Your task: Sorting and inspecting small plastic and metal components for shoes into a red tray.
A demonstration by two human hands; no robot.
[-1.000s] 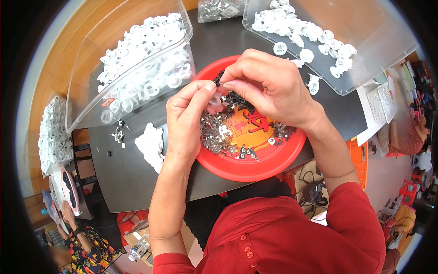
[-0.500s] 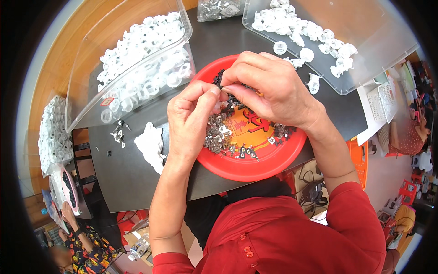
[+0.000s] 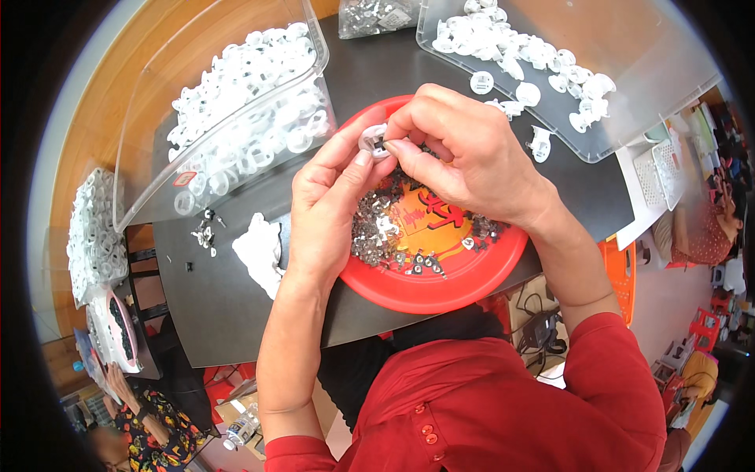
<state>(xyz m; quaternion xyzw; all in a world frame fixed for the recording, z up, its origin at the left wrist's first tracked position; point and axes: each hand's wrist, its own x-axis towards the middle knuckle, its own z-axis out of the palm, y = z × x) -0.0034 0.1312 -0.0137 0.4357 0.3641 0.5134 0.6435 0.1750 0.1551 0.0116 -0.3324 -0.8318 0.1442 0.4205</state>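
Observation:
My left hand [image 3: 321, 203] holds a round white plastic part [image 3: 372, 136] between thumb and fingers, above the far left side of a red plastic tray [image 3: 409, 300]. Thumb and forefinger of my right hand [image 3: 476, 149] are pinched together at the dark opening in that part. Whatever sits between those right fingertips is too small and covered to make out. Below my hands, small shiny metal pieces [image 3: 373, 240] are heaped at the tray's left. Several small dark pieces [image 3: 425, 264] lie near its front, and more dark bits are partly hidden behind my fingers.
A clear bin [image 3: 322, 67] of white round parts stands at the far left; another clear bin [image 3: 598, 153] lies at the far right. A crumpled white cloth [image 3: 258, 253] and loose small dark parts [image 3: 206, 234] are left of the tray. Another person's hand [image 3: 118, 383] shows at lower left.
The white part in my left hand has turned and now shows its round face. My right fingertips have shifted slightly onto its opening. The other person's hand at lower left has moved down.

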